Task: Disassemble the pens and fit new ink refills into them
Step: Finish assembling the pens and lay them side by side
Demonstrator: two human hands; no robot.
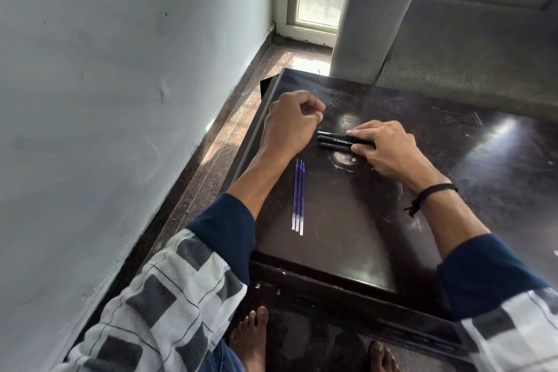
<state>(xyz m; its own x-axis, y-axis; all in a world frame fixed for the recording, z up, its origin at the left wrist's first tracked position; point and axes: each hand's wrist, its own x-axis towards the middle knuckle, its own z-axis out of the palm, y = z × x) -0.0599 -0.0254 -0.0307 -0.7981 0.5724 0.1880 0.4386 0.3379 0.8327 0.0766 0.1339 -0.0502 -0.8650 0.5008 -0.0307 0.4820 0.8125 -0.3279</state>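
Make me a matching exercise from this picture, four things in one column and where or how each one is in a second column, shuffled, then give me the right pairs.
Column one:
1. black pens
2. blue refills
3. left hand
4. wristband

Column two:
A. curled into a loose fist, away from the pens
B. lying side by side under the fingers of the right hand
C. worn on the right wrist
D. lying together on the table, untouched, nearer the person

Pairs: 1-B, 2-D, 3-A, 4-C
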